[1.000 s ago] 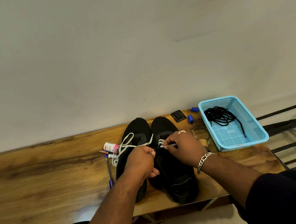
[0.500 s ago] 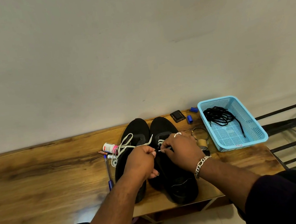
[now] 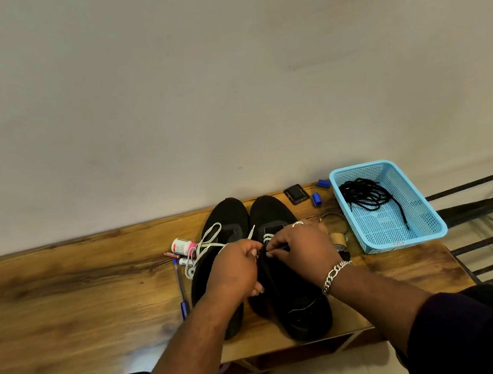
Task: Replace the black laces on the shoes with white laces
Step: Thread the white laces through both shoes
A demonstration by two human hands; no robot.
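On the table (image 3: 65, 298), two black shoes (image 3: 298, 305) are set side by side. Over the right shoe's eyelets, a white lace (image 3: 207, 243) is pinched by the curled left hand (image 3: 234, 270) and right hand (image 3: 302, 248). Black laces (image 3: 365, 194) are piled in the basket (image 3: 402, 237).

Two black shoes (image 3: 287, 294) side by side on the wooden tabletop (image 3: 66, 304), toes toward the wall, white laces (image 3: 206, 245) partly threaded, loose ends trailing left, black laces (image 3: 365, 194) heaped in a blue basket (image 3: 425, 219)
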